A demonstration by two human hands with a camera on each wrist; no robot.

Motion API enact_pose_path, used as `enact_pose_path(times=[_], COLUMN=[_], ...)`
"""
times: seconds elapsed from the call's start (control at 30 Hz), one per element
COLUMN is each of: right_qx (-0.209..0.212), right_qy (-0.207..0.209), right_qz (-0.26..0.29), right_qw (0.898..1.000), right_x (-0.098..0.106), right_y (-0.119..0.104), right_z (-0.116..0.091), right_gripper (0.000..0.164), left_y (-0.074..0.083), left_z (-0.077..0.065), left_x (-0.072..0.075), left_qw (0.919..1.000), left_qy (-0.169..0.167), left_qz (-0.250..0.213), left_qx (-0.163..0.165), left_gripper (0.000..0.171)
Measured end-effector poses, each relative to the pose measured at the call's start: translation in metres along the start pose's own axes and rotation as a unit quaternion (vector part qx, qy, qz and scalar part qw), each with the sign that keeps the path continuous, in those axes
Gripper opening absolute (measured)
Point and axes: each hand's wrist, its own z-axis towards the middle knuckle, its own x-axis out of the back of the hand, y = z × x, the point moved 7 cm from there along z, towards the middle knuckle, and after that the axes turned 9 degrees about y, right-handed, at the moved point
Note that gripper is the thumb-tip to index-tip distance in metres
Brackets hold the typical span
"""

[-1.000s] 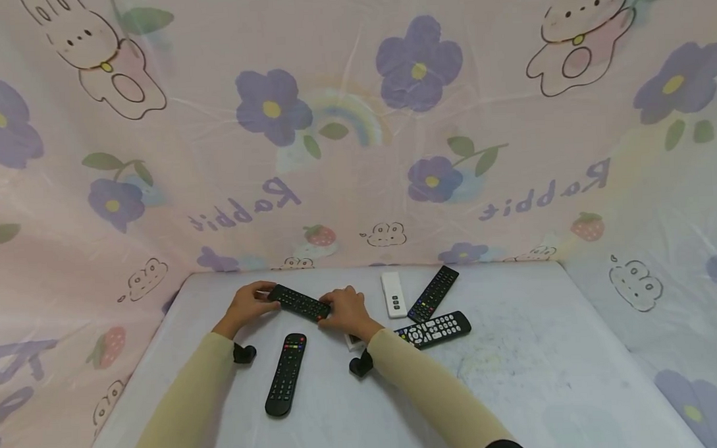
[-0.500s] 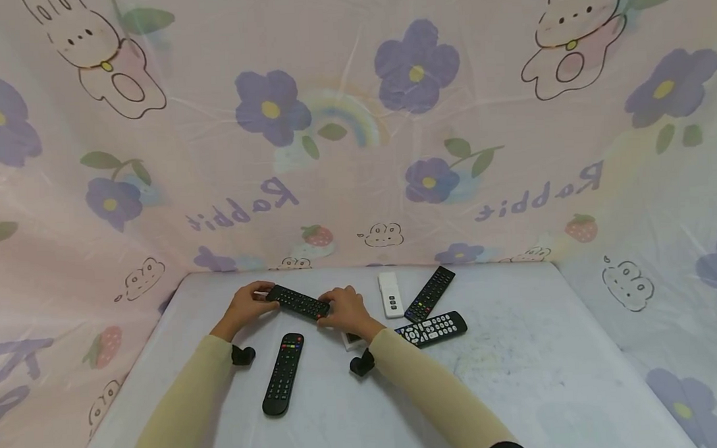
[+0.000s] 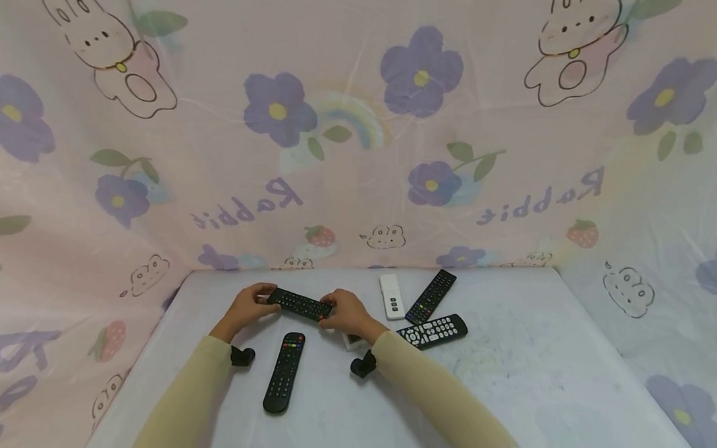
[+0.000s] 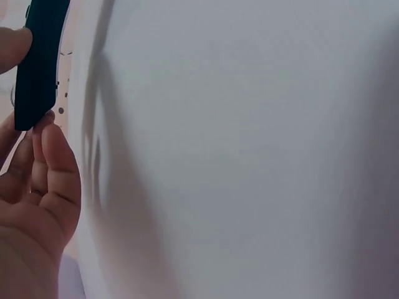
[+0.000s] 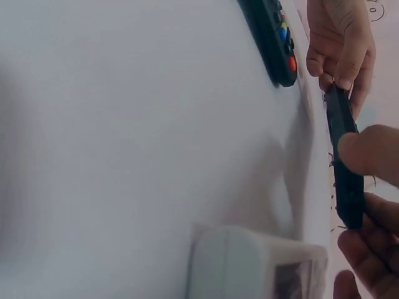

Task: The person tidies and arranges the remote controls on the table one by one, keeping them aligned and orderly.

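Note:
Between my two hands a black remote control point(image 3: 302, 304) is held over the back left part of the table, its buttons facing up toward the head view. My left hand point(image 3: 247, 308) pinches its left end. At the other end my right hand point(image 3: 348, 311) grips it, thumb point(image 5: 371, 152) along its near edge in the right wrist view. The left wrist view shows the remote's dark side point(image 4: 40, 68) above the table surface. A second black remote point(image 3: 284, 373) with rounded ends lies on the table in front, between the forearms.
Right of my hands lie a white remote point(image 3: 392, 296), a slim black remote point(image 3: 432, 296) and a black remote with white buttons point(image 3: 436, 331), partly behind the right sleeve. A white device with a small screen point(image 5: 230, 268) sits under the right wrist. Patterned cloth point(image 3: 357, 184) walls the white table point(image 3: 518, 390).
The head view has shifted slightly. Both hands keep hold of the black remote in almost the same place, and the other remotes stay put.

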Motion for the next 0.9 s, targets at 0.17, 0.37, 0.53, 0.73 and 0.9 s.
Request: enact_pose_path(times=[0.17, 0.37, 0.53, 0.73, 0.9], right_qx=[-0.006, -0.006, -0.008, -0.006, -0.010], right_qy=[0.003, 0.005, 0.004, 0.010, 0.010], right_qz=[0.015, 0.015, 0.016, 0.057, 0.079], right_qw=[1.000, 1.000, 1.000, 0.998, 0.997], right_x=[0.002, 0.005, 0.009, 0.019, 0.023], right_y=[-0.001, -0.004, -0.005, -0.009, -0.009], right_z=[-0.001, -0.002, -0.006, -0.010, -0.013], right_gripper=[0.053, 0.053, 0.053, 0.053, 0.054], left_y=[0.003, 0.005, 0.011, 0.018, 0.020], left_z=[-0.003, -0.006, -0.009, -0.010, -0.012], left_x=[0.000, 0.002, 0.004, 0.004, 0.003], left_qw=[0.9998, 0.9998, 0.9998, 0.9988, 0.9981], left_qy=[0.006, 0.010, 0.005, -0.005, 0.001], left_qz=[-0.014, -0.009, -0.018, -0.050, -0.062], left_qx=[0.009, 0.013, 0.005, -0.004, -0.002], left_gripper=[0.062, 0.063, 0.063, 0.063, 0.063])
